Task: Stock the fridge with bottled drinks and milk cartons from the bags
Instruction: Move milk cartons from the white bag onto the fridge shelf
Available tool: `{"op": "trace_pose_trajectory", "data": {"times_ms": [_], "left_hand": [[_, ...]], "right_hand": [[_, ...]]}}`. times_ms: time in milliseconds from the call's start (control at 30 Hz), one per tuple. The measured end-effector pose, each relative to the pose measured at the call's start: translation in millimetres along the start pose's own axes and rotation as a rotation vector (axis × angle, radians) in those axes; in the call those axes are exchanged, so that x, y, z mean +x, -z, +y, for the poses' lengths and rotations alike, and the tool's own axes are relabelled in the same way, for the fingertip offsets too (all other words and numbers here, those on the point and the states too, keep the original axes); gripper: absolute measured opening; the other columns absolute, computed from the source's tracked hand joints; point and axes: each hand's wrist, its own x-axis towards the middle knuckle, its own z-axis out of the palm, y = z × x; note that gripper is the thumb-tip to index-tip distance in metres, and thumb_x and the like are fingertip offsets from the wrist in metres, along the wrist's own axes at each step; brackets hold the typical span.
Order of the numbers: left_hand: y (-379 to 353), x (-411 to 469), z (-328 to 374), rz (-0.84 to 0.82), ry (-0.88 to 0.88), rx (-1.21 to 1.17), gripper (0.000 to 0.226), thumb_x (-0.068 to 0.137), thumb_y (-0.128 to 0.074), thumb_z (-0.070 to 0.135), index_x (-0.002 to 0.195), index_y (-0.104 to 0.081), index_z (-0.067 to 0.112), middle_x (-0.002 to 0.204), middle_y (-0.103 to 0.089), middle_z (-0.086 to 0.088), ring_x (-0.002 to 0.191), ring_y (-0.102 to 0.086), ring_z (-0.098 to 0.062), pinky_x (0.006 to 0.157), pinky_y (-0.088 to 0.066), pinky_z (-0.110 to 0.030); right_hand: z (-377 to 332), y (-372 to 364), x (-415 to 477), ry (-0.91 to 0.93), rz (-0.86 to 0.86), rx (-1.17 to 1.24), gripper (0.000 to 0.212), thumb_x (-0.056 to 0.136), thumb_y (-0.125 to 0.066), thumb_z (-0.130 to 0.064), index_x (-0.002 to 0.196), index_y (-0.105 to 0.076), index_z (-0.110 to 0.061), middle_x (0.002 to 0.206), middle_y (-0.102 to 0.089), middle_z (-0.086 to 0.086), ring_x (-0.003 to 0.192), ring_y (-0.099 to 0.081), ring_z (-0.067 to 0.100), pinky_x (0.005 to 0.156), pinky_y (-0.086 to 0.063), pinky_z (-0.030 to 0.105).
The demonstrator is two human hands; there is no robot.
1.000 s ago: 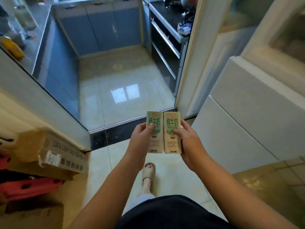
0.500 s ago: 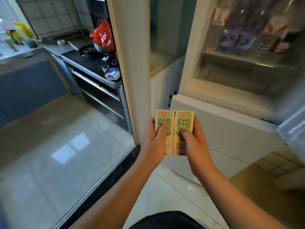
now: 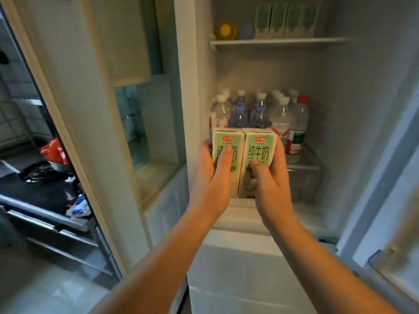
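Kitchen interior, seen through a pale door frame (image 3: 74,141): dark stove surface (image 3: 38,191) at left bearing a red plastic bag (image 3: 54,151) and black clutter; grey floor below. Fridge (image 3: 362,132), white, door open, smooth matte walls. Upper shelf (image 3: 278,41): row of green-and-white cartons (image 3: 286,19), a yellow round item (image 3: 225,30) beside them, blurred. Lower compartment: clear plastic water bottles (image 3: 256,112), white caps, one red cap at right, standing upright in close ranks.

Milk cartons (image 3: 243,159), two, rectangular, pale green fronts with red logo and Chinese characters, held upright side by side and touching, just in front of the bottles at the fridge opening. Left hand (image 3: 214,175): fingers clamped on the left carton, thumb across its front. Right hand (image 3: 271,177): fingers clamped on the right carton, thumb on its lower front.

Change from half a second ago: view has swung from the kitchen doorway to face the fridge interior; cartons raised from drawer level to bottle level, grip unchanged.
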Motion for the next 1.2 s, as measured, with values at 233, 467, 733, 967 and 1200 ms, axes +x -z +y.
{"op": "trace_pose_trajectory", "data": {"times_ms": [233, 467, 733, 967, 1200], "left_hand": [[-49, 120, 34, -0.067, -0.230, -0.069, 0.039, 0.090, -0.045, 0.046, 0.126, -0.044, 0.029, 0.119, -0.063, 0.007, 0.110, -0.065, -0.009, 0.081, -0.059, -0.029], [-94, 221, 64, -0.093, -0.396, -0.150, 0.023, 0.103, -0.038, 0.008, 0.117, -0.046, 0.024, 0.103, -0.065, 0.008, 0.098, -0.067, -0.006, 0.068, -0.055, -0.020], [-141, 314, 111, -0.141, -0.331, -0.061, 0.020, 0.096, -0.039, 0.000, 0.108, -0.041, 0.015, 0.094, -0.059, 0.001, 0.085, -0.061, -0.011, 0.063, -0.049, -0.023], [-166, 386, 122, -0.228, -0.057, 0.170, 0.038, 0.084, -0.044, -0.002, 0.121, -0.049, 0.009, 0.107, -0.066, -0.011, 0.094, -0.065, -0.027, 0.083, -0.057, -0.047], [-158, 418, 103, -0.360, 0.110, 0.317, 0.034, 0.080, -0.044, -0.015, 0.104, -0.057, 0.006, 0.101, -0.067, -0.017, 0.084, -0.068, -0.029, 0.072, -0.059, -0.042]], "right_hand": [[-17, 15, 134, 0.245, 0.047, 0.061, 0.058, 0.087, -0.040, 0.005, 0.144, -0.034, -0.007, 0.115, -0.060, 0.005, 0.097, -0.063, 0.007, 0.072, -0.052, 0.018], [-41, 32, 241, 0.422, 0.069, 0.018, 0.053, 0.089, -0.038, 0.013, 0.134, -0.044, -0.013, 0.099, -0.063, -0.006, 0.090, -0.064, 0.011, 0.069, -0.052, 0.023], [-68, 52, 335, 0.464, 0.178, -0.047, 0.047, 0.087, -0.037, 0.010, 0.125, -0.047, -0.017, 0.096, -0.058, -0.007, 0.080, -0.062, -0.005, 0.062, -0.049, 0.014], [-70, 76, 403, 0.163, 0.178, -0.234, 0.044, 0.091, -0.043, -0.008, 0.133, -0.044, -0.021, 0.107, -0.064, -0.002, 0.091, -0.065, 0.013, 0.073, -0.055, 0.034], [-47, 87, 435, -0.106, 0.042, -0.300, 0.028, 0.091, -0.050, -0.003, 0.116, -0.049, -0.015, 0.103, -0.067, 0.012, 0.089, -0.069, 0.030, 0.082, -0.057, 0.050]]}}
